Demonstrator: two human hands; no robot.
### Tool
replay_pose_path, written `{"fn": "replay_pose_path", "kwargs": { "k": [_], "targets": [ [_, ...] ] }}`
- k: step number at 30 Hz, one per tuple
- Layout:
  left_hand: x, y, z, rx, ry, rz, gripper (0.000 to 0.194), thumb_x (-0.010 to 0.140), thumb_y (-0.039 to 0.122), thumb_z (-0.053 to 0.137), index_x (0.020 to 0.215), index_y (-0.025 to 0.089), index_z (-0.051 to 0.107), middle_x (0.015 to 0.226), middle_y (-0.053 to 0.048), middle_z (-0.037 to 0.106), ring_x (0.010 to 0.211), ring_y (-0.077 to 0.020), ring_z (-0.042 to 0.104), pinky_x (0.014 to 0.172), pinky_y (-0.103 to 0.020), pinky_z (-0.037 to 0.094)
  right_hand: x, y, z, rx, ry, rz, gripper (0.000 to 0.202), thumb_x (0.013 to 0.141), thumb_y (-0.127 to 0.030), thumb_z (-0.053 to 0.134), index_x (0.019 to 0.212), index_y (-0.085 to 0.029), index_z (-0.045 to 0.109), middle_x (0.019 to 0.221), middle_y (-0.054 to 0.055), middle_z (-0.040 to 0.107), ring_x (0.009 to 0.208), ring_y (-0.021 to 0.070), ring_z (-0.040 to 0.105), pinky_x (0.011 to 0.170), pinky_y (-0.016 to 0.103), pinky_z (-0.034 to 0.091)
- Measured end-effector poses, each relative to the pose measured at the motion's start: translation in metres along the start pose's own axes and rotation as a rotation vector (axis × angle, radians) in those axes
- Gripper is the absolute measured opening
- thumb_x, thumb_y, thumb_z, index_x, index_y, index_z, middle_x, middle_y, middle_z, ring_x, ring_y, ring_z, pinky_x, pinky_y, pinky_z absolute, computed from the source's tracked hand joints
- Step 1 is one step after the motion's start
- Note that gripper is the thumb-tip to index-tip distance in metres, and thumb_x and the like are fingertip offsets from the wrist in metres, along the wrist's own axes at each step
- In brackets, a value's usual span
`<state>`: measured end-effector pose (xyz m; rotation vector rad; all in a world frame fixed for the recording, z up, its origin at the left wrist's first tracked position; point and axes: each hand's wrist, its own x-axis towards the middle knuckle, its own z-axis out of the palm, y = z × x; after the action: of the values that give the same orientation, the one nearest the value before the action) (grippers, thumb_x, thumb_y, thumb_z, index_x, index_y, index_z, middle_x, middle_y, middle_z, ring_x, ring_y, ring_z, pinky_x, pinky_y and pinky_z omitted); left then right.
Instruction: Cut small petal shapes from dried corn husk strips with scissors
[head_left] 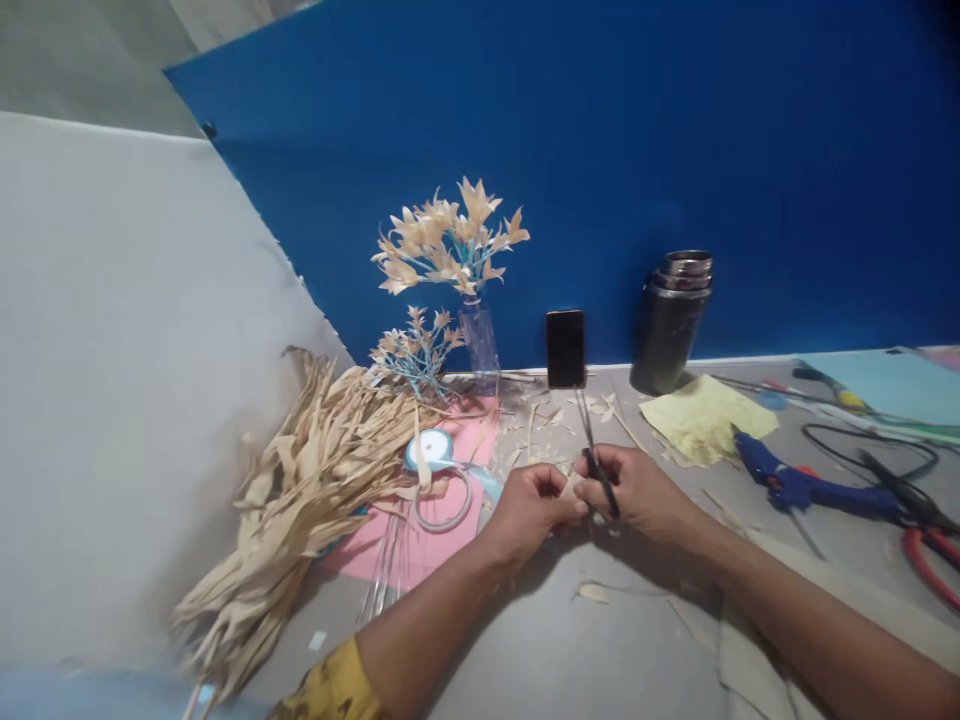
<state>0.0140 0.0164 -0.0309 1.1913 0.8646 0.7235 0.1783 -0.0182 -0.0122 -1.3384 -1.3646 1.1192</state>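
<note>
1. Pale dried husk piece (571, 486), small, sits between the two hands over the counter (540, 640); long axis unclear, largely hidden by fingers.
2. Left hand (531, 505) on its left side, thumb and fingers pinching it. Right hand (636, 490) just beside; fingertips seem to touch the other edge.
3. Right fingers also gripping black-handled scissors (610, 490), blades pointing away from the wearer, toward the phone (565, 348).
4. Husk bundle (322, 470) and blue ribbon roll (431, 450) left; blue glue gun (806, 490) right, apart from the hands.
5. Closest obstruction: the scissors, crossing the right fingers.
</note>
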Motion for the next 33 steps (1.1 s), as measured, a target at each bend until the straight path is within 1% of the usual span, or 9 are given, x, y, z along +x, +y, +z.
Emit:
{"fn": "replay_pose_path", "kwargs": {
  "k": [6,12,15,18,21,23,27,30,33],
  "targets": [
    [0.001,0.005,-0.003,-0.295,-0.177,-0.138,0.044,0.052,0.035,0.090,0.070,0.016,0.054,0.058,0.003,0.057,0.045,-0.0071,0.048,0.049,-0.023,0.038,-0.001,-0.006,-0.007,0.068,-0.011,0.023,0.017,0.071,-0.031,0.068,0.082,-0.019,0.061,0.060,-0.002,0.056,0.053,0.0147,0.048,0.049,0.027,0.040],
    [-0.004,0.006,0.003,0.002,-0.052,0.048,0.036,0.072,0.046,0.075,0.069,0.018,0.052,0.051,0.004,0.050,0.044,-0.0081,0.043,0.046,-0.023,0.031,-0.004,-0.001,0.002,-0.020,0.115,-0.001,0.024,0.066,-0.031,0.075,0.082,-0.021,0.061,0.063,-0.004,0.057,0.055,0.0141,0.048,0.052,0.026,0.039],
    [-0.008,0.007,0.007,0.144,0.021,0.100,0.030,0.079,0.039,0.068,0.066,0.019,0.050,0.051,0.005,0.047,0.045,-0.0082,0.040,0.047,-0.023,0.028,-0.006,0.001,0.006,-0.073,0.146,-0.033,0.023,0.067,-0.032,0.074,0.082,-0.021,0.060,0.059,-0.005,0.051,0.054,0.0132,0.044,0.049,0.025,0.035],
    [-0.008,0.005,0.008,0.172,0.061,0.094,0.019,0.075,0.026,0.065,0.065,0.020,0.050,0.050,0.005,0.046,0.045,-0.0085,0.040,0.048,-0.023,0.029,-0.006,0.000,0.004,-0.049,0.178,-0.019,0.025,0.067,-0.034,0.073,0.083,-0.021,0.059,0.063,-0.003,0.055,0.056,0.0142,0.048,0.052,0.026,0.039],
    [-0.006,0.004,0.005,0.066,0.028,0.037,0.007,0.067,0.018,0.060,0.070,0.019,0.053,0.051,0.005,0.046,0.042,-0.0088,0.041,0.046,-0.023,0.030,-0.003,-0.006,-0.003,-0.034,0.279,-0.003,0.026,0.069,-0.036,0.069,0.086,-0.020,0.058,0.066,-0.002,0.058,0.056,0.0141,0.048,0.053,0.027,0.041],
    [-0.008,0.006,0.004,-0.041,-0.024,0.036,0.018,0.064,0.018,0.060,0.082,0.019,0.058,0.062,0.003,0.053,0.048,-0.0099,0.048,0.048,-0.023,0.035,-0.002,-0.009,-0.006,-0.058,0.309,-0.006,0.023,0.070,-0.036,0.066,0.085,-0.020,0.058,0.065,-0.002,0.057,0.054,0.0133,0.047,0.053,0.027,0.040],
    [-0.015,0.014,0.006,0.066,0.010,0.185,0.030,0.064,0.023,0.072,0.092,0.020,0.061,0.085,-0.001,0.059,0.069,-0.0116,0.054,0.062,-0.024,0.043,-0.003,-0.012,-0.004,-0.067,0.235,-0.018,0.022,0.066,-0.033,0.070,0.078,-0.019,0.060,0.063,-0.002,0.057,0.056,0.0144,0.049,0.052,0.026,0.040],
    [-0.016,0.017,0.007,0.240,0.064,0.216,0.018,0.068,0.022,0.073,0.083,0.017,0.064,0.076,-0.002,0.061,0.066,-0.0124,0.053,0.062,-0.025,0.042,-0.005,-0.014,-0.002,-0.080,0.124,-0.026,0.019,0.065,-0.030,0.070,0.078,-0.018,0.060,0.066,-0.001,0.060,0.060,0.0153,0.052,0.052,0.025,0.041],
    [-0.012,0.014,0.007,0.224,0.040,0.143,0.006,0.074,0.021,0.066,0.077,0.015,0.065,0.069,-0.005,0.063,0.062,-0.0138,0.057,0.061,-0.027,0.043,-0.006,-0.017,-0.004,-0.110,0.037,-0.033,0.016,0.068,-0.026,0.066,0.079,-0.017,0.060,0.066,-0.002,0.057,0.059,0.0134,0.050,0.052,0.023,0.040]
  ]
}}
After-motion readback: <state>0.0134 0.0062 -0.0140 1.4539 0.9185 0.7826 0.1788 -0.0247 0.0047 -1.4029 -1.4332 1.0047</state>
